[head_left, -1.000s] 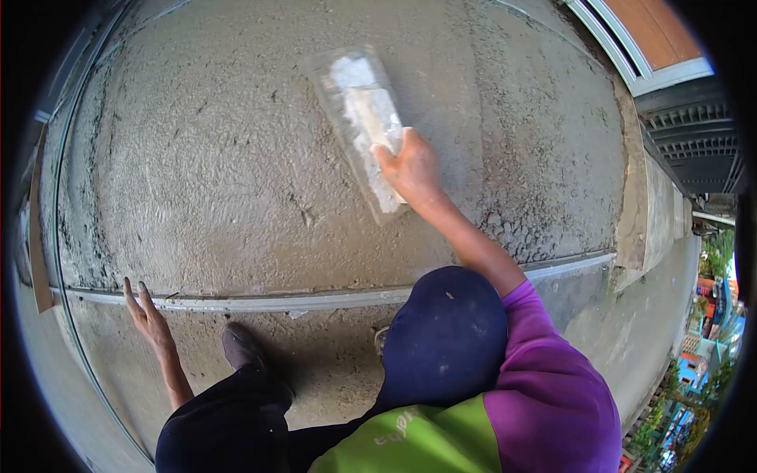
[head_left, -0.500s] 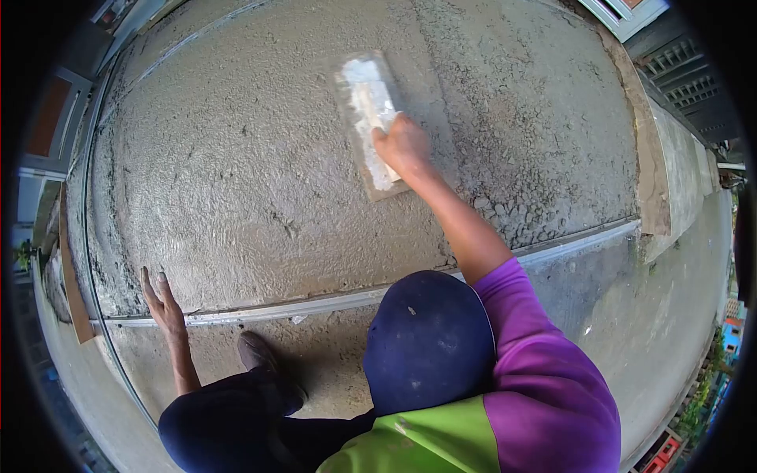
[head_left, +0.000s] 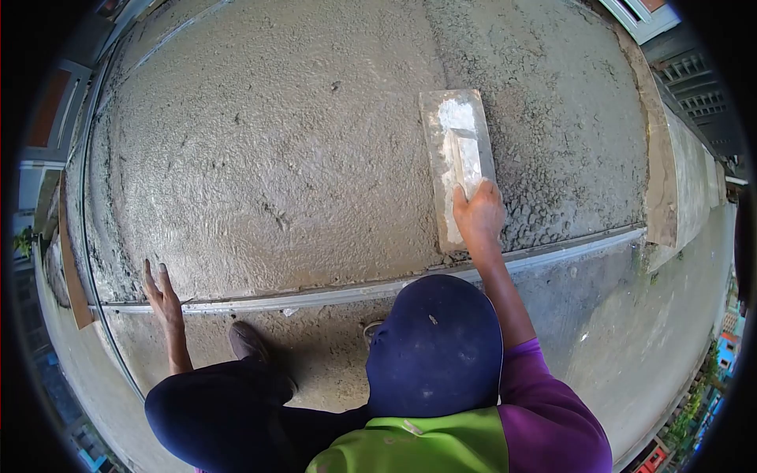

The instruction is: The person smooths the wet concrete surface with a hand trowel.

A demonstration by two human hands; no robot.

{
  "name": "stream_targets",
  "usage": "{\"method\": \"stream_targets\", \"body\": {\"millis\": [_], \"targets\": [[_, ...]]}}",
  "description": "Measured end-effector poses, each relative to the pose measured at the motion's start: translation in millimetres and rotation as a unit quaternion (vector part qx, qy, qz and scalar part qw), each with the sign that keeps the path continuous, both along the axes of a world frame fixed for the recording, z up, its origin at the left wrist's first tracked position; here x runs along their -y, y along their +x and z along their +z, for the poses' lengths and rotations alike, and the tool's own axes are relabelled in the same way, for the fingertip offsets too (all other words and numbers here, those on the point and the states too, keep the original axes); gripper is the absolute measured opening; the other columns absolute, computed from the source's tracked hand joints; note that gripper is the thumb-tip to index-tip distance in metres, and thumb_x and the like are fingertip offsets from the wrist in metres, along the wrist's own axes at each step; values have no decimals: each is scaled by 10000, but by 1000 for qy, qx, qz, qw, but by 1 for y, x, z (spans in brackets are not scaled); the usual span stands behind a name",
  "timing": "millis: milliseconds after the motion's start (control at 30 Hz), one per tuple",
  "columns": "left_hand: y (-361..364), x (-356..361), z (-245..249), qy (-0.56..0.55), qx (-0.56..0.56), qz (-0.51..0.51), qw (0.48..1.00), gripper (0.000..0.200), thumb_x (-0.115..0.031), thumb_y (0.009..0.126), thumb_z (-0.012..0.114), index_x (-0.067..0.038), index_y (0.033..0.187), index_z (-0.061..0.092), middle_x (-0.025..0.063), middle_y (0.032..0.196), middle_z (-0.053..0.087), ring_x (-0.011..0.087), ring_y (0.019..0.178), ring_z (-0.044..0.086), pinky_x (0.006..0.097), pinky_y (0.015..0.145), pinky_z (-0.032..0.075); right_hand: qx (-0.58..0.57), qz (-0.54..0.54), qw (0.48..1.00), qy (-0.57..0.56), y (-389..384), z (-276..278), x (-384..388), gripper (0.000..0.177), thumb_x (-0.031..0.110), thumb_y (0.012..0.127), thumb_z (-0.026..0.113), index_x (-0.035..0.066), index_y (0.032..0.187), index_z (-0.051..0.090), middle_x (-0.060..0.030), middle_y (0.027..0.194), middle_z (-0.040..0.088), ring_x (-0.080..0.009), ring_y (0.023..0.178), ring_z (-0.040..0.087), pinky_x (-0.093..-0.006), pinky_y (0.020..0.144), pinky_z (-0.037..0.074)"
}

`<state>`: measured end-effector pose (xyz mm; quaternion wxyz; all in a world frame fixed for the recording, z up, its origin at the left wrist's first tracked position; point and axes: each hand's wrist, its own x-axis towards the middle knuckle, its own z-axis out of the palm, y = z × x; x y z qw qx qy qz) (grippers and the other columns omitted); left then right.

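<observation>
My right hand (head_left: 479, 214) grips the handle of a rectangular finishing trowel (head_left: 439, 158), whose blade is smeared with pale cement. The trowel lies on wet concrete (head_left: 229, 189), at the border between the smoother surface on its left and coarse, lumpy mix on its right. Away at the left, my left hand (head_left: 164, 299) has its fingers stretched out and holds nothing. It overlaps the near edge of the slab, by a metal strip (head_left: 339, 296).
My shoe (head_left: 249, 344) stands on the rough floor just outside the strip. A thin dark line (head_left: 84, 213) runs along the left side. Boards edge the slab at left (head_left: 72, 268) and right (head_left: 661, 173). Shuttered frames stand at the upper right.
My right hand has drawn the trowel toward me and to the right, from the smoother concrete to the edge of the lumpy mix. My left hand has hardly moved.
</observation>
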<state>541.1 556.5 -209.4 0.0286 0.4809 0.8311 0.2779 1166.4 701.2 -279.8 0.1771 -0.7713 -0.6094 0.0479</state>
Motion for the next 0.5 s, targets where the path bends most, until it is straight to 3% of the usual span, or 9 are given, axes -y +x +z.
{"method": "stream_targets", "body": {"millis": [167, 367, 433, 500], "targets": [[2, -1, 7, 5, -28, -18, 999, 637, -432, 1045, 512, -3, 1504, 409, 220, 1553, 401, 365, 1466, 334, 488, 1196, 262, 14, -37, 999, 10, -16, 2, -90, 437, 344, 843, 733, -50, 966, 591, -240, 966, 667, -396, 913, 680, -485, 770, 566], [-3, 20, 23, 12, -37, 7, 999, 609, -398, 1052, 515, -6, 1505, 409, 217, 1553, 401, 359, 1464, 339, 476, 1196, 260, -26, -37, 999, -27, -23, 52, -255, 494, 386, 866, 696, -51, 1094, 674, -269, 1089, 708, -399, 1039, 695, -480, 887, 557], [-5, 27, 25, 22, -27, 31, 999, 603, -389, 1052, 518, -6, 1505, 412, 215, 1553, 403, 354, 1462, 342, 470, 1197, 258, 12, -44, 999, -11, -6, 67, -267, 487, 385, 869, 684, -50, 1089, 680, -263, 1097, 709, -393, 1027, 702, -475, 885, 560], [-10, 32, 24, 44, -25, 18, 999, 608, -396, 1047, 526, -20, 1511, 413, 200, 1552, 410, 346, 1453, 356, 467, 1195, 254, -45, -79, 995, -51, 24, 81, -241, 481, 400, 868, 687, -39, 1065, 686, -268, 1079, 708, -390, 997, 710, -483, 856, 563]]}}
